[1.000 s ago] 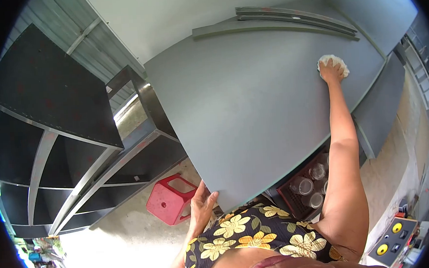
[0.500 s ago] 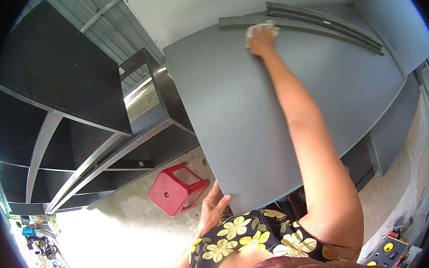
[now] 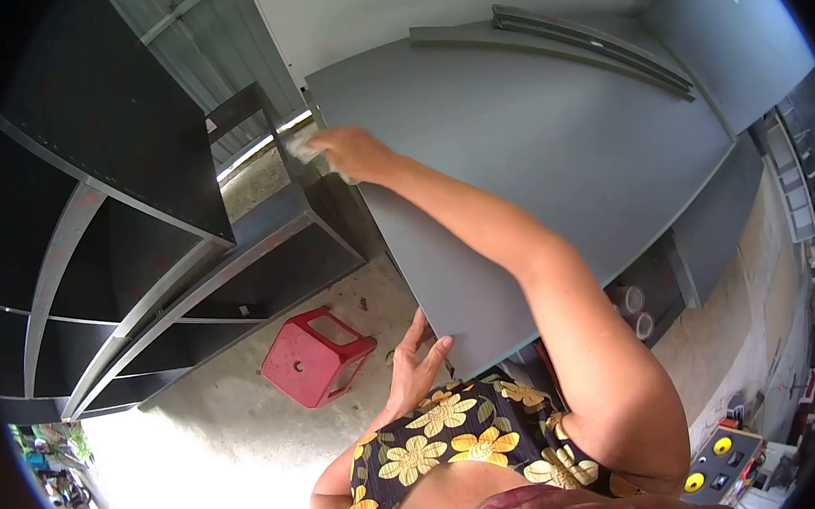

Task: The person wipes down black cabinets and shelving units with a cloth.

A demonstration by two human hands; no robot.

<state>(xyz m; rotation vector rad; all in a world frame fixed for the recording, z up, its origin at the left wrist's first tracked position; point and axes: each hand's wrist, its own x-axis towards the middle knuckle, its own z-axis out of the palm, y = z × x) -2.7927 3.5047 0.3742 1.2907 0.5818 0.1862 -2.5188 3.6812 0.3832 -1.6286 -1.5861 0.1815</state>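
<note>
A large grey board (image 3: 477,176) lies flat in front of me. My right hand (image 3: 353,155) is at its far left edge, closed on a pale cloth (image 3: 306,149) that hangs partly over the edge and is blurred. My left hand (image 3: 414,366) holds the near left corner of the board, thumb on top and the other fingers at the side and below. Several long narrow strips (image 3: 591,45) rest along the back of the board.
Black shelving units (image 3: 119,263) stand at the left. A red plastic stool (image 3: 307,363) is on the concrete floor below them. Grey panels (image 3: 740,38) rise at the back right. A speaker-like box with yellow circles (image 3: 719,464) sits lower right.
My right hand has swept the cloth from the back of the board, by the strips, leftward to the left edge. My left hand stays at the near corner. The view has shifted slightly.
</note>
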